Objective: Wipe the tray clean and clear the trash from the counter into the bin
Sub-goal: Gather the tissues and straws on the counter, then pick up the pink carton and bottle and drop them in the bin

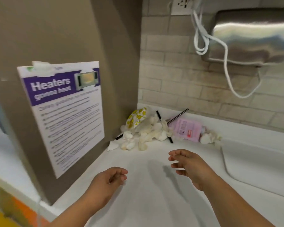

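Note:
A heap of trash lies in the back corner of the white counter (154,202): crumpled white tissues (147,133), a yellow smiley-print wrapper (136,117), a pink packet (188,128), black straws (158,114) and a metal straw (179,114). More crumpled tissue (210,138) lies right of the packet. My left hand (110,179) hovers over the counter with loosely curled fingers, holding nothing. My right hand (188,164) hovers nearer the heap, fingers spread and relaxed, empty. No tray or bin is in view.
A brown panel (72,38) with a purple "Heaters" poster (64,115) walls off the left. A steel wall-mounted unit (252,35) with a looped white cord (226,63) hangs at upper right. A recessed white basin (252,164) lies to the right.

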The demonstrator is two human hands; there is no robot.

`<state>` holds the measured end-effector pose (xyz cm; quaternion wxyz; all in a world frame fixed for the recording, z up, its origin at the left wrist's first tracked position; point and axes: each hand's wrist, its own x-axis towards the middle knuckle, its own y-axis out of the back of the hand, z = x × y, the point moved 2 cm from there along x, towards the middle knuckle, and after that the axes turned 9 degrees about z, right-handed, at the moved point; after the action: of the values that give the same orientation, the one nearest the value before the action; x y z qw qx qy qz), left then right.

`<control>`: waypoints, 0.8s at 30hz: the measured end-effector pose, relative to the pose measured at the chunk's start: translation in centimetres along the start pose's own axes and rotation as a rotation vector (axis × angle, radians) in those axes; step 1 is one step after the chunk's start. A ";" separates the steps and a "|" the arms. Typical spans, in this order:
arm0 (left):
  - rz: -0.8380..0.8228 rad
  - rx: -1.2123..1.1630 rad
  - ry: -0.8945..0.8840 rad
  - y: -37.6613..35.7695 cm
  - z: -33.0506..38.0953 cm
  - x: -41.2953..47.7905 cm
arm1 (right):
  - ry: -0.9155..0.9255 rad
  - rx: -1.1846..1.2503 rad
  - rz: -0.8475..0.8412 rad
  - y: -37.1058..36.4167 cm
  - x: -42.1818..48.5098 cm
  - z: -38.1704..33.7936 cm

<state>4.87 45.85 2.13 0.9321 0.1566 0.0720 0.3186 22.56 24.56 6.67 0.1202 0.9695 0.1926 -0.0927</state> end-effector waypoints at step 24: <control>-0.066 0.189 -0.141 -12.0 3.4 9.3 | 0.297 -0.929 0.365 12.0 22.0 0.4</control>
<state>19.83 41.78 0.99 0.9259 0.2633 0.0413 0.2679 47.22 21.41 3.66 0.5235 0.8343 0.0564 0.1635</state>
